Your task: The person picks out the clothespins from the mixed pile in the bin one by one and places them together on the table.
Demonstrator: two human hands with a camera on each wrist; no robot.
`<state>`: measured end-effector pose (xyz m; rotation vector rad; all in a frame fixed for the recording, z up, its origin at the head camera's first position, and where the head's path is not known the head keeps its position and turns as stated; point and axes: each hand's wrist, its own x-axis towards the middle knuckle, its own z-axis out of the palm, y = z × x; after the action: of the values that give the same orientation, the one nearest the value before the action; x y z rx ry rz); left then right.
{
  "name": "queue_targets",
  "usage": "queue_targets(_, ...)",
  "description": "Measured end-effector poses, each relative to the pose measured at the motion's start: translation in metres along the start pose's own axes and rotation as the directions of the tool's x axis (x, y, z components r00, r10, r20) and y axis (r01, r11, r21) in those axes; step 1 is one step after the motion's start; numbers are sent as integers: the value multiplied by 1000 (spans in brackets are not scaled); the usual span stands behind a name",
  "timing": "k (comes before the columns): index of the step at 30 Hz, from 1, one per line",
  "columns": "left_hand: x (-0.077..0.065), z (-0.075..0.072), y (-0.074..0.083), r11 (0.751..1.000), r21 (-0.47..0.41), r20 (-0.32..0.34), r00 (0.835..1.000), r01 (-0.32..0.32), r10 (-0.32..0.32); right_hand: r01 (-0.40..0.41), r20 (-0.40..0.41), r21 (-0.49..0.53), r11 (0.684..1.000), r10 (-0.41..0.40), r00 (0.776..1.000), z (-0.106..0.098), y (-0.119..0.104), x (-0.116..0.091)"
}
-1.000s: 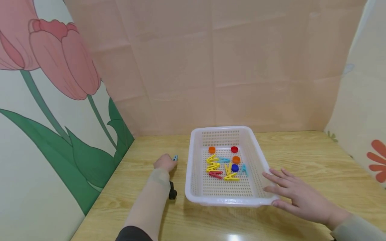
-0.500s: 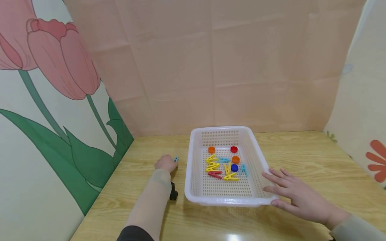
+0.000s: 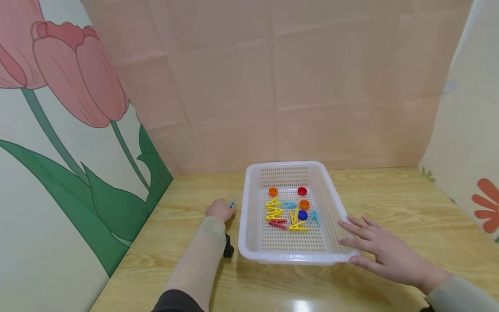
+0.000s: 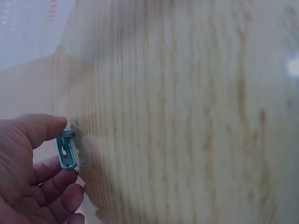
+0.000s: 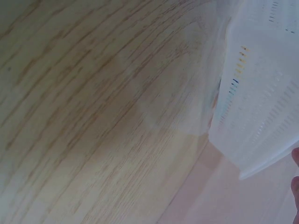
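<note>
Between thumb and fingers, my left hand [image 3: 221, 210] pinches a light blue clothespin [image 4: 67, 150], just above the table and left of the basket. The white plastic basket [image 3: 290, 259] holds several yellow clothespins [image 3: 298, 227], a red clothespin [image 3: 277, 224], light blue clothespins [image 3: 288, 205] and round caps. Among the caps are two orange caps [image 3: 304, 204], a red cap [image 3: 302, 191] and a blue cap [image 3: 302, 215]. With fingers spread and fairly straight, my right hand [image 3: 383, 251] rests against the basket's right rim near its front corner. In the right wrist view only its fingertips [image 5: 295, 186] show.
The wooden table [image 3: 187, 190] runs back to a wall covered with pinkish-brown paper [image 3: 218, 86]. A wall with painted tulips [image 3: 82, 73] borders the left side, and another painted wall [image 3: 464, 143] stands on the right.
My left hand has moved slightly right, toward the basket, with the light blue clothespin. The right hand and the basket stay in place; the head view has shifted slightly.
</note>
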<state>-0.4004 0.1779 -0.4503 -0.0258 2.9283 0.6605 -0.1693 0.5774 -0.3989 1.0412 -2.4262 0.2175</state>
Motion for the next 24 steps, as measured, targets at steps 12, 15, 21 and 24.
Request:
queue_targets(12,3,-3,-5,992,-127,-30,999,-24,20,-1,6,10,1000,1,1000,-2,-1,2)
queue_targets(15,2,-7,-6,984,-174,-49,998,-36,28,0,4,8,1000,-1,1000,-2,-1,2)
queue_targets(21,1,-19,-8,958,-281,-63,998,-47,31,17,-12,16,1000,-16,1000,0,-1,1)
queue_targets(24,3,-26,-7,951,-306,-64,997,-49,31,8,-11,18,1000,-8,1000,1,-1,0)
